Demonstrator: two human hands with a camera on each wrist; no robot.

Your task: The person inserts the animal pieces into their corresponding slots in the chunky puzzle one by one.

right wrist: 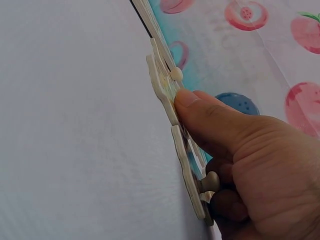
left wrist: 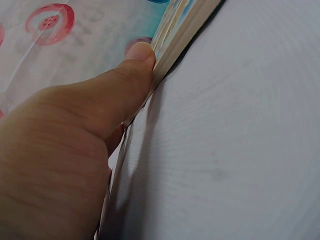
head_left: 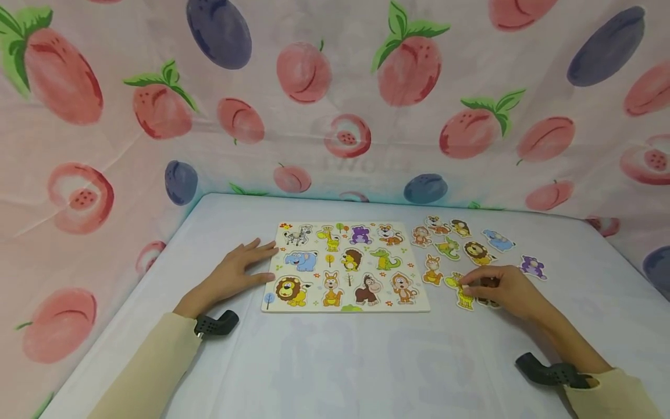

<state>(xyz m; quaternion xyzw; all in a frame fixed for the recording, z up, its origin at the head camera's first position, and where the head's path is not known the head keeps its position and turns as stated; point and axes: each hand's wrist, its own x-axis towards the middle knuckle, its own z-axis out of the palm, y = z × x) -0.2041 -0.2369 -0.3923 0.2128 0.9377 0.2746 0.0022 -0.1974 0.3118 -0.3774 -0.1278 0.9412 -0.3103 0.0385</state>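
Observation:
A flat puzzle board (head_left: 309, 311) printed with animals lies on the white table. My left hand (head_left: 238, 270) rests at its left edge, fingers spread and relaxed; in the left wrist view the thumb (left wrist: 130, 75) touches the board's side. Right of the board, my right hand (head_left: 505, 288) has thumb and index finger together on a yellow giraffe puzzle piece (head_left: 464, 299), apparently pinching its knob, which the fingertips hide. Under that hand lies a dark brown piece (head_left: 489, 302), partly covered. Its knob (right wrist: 212, 181) shows beside the curled fingers in the right wrist view.
Several loose animal pieces lie beyond the right hand: a kangaroo (head_left: 432, 270), a crocodile (head_left: 448, 248), a lion (head_left: 477, 254), an elephant (head_left: 499, 240) and a purple hippo (head_left: 533, 267) among them. A fruit-patterned cloth (head_left: 398, 145) hangs behind the table.

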